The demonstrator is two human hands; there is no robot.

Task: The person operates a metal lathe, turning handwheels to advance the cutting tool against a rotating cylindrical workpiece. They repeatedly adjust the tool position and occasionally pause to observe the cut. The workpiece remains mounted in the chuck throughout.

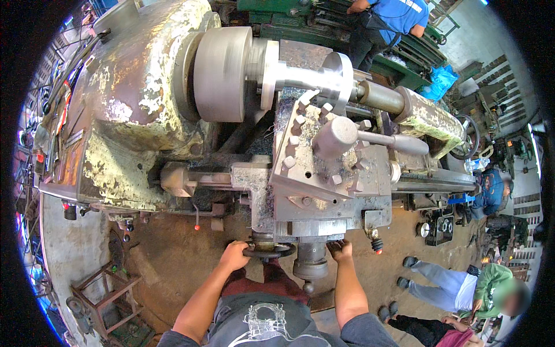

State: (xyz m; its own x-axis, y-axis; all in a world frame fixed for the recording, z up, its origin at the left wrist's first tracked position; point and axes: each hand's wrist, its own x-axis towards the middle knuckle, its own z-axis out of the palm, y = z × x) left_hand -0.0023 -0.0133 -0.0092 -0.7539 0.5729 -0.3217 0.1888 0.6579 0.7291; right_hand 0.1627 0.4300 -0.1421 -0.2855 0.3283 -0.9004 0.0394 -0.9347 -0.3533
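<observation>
My left hand (234, 255) is closed on the rim of a dark handwheel (277, 253) at the front of a large metal lathe. Right of the round crank hub (310, 263), my right hand (340, 248) reaches up against the lower edge of the carriage; its fingertips are partly hidden there. Above both hands sits the tool post (334, 139), with several square-headed bolts and a long lever handle (399, 142). Behind it, a shiny metal workpiece (315, 80) with a round flange runs between the blurred chuck (222, 75) and the tailstock (430, 118). Metal chips lie around the tool post.
The headstock (133, 110) with peeling paint fills the left. A small metal frame stand (110, 298) is on the floor at lower left. A person in a blue shirt (399, 20) stands by green machinery behind; other people are at the right, near a dark case (444, 228).
</observation>
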